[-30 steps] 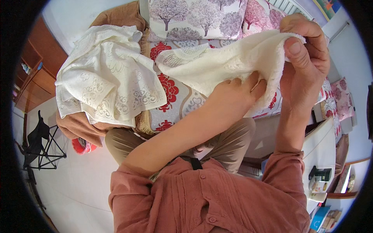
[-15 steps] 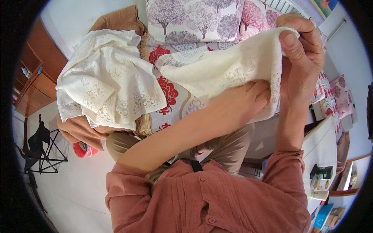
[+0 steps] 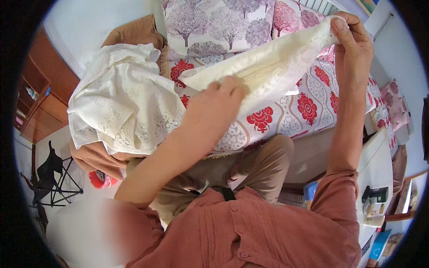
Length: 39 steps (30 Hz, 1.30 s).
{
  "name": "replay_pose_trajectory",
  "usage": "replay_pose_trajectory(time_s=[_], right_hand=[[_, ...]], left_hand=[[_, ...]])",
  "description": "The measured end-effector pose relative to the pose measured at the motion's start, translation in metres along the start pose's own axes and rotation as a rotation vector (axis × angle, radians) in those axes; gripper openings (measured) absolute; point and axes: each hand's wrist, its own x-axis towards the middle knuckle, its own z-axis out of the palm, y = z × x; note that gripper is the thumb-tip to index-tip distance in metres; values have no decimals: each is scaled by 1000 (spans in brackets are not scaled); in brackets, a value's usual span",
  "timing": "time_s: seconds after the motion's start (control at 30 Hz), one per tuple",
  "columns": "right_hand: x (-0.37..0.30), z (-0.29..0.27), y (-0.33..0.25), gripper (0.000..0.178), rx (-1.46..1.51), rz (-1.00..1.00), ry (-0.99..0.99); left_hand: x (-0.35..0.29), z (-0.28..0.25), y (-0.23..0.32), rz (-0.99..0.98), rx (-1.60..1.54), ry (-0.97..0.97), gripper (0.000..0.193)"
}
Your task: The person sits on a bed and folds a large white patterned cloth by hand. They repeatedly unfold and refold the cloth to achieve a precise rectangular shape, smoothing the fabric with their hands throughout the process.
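Observation:
A cream lace cloth [image 3: 286,62] is stretched slantwise over the sofa seat, its far left end tapering to a point. My right hand [image 3: 355,42], raised at the upper right, pinches one corner between thumb and fingers. My left hand [image 3: 214,105] is at the cloth's lower left part, fingers curled against it; they are slightly blurred and the fingertips are partly hidden. To the left, a second cream lace cloth [image 3: 125,98] with openwork borders lies rumpled over the brown-covered sofa arm.
The sofa seat has a red-flowered cover [image 3: 308,107], with tree-print cushions [image 3: 214,27] behind. A black folding chair [image 3: 49,172] and a red-and-white object [image 3: 99,179] are on the floor at left. A white table [image 3: 373,165] with small items stands at right.
My left hand has moved left along the cloth, away from my right hand. The cloth has gone from hanging broad to a slanting, narrower stretch. My right hand still holds its corner.

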Motion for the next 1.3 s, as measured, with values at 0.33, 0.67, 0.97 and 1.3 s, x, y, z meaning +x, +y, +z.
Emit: replay_pose_trajectory(time_s=[0.33, 0.67, 0.97, 1.3], right_hand=[[71, 7, -40, 4, -73, -269, 82], [88, 37, -78, 8, -378, -137, -59], [4, 65, -14, 14, -252, -55, -525], [-15, 72, -7, 17, -279, -67, -577]], left_hand=[[49, -148, -97, -27, -288, 499, 28], [57, -240, -151, 60, 326, 306, 38], [-32, -95, -60, 106, -38, -629, 30], [-68, -60, -16, 584, 91, -379, 15]])
